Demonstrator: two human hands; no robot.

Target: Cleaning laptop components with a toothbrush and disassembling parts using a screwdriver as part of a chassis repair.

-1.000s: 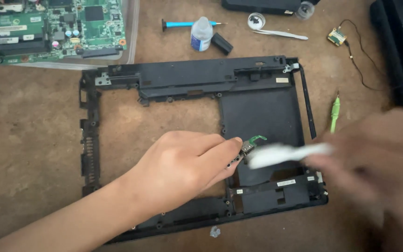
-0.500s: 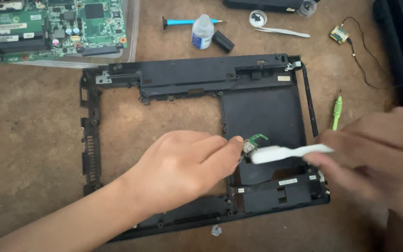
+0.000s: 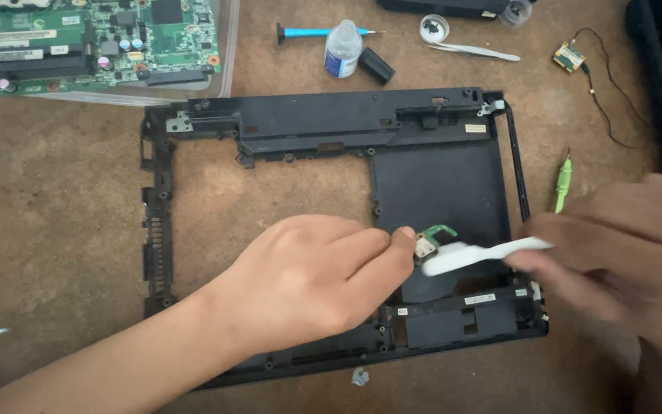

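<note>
frame (image 3: 193,123) opening: bare, passable | above frame: bottle (image 3: 342,50), screwdriver (image 3: 308,32), circuit board (image 3: 93,38) crowd | left: open tabletop

From my remote view: a green circuit board (image 3: 78,42) in a clear tray at the table's (image 3: 55,199) far left; beside it a blue-handled screwdriver (image 3: 312,32), a small white bottle (image 3: 342,48), a black cap (image 3: 377,66) and tweezers (image 3: 473,50). A green pen-like tool (image 3: 562,184) lies right; a small wired module (image 3: 568,56) beyond.
</note>
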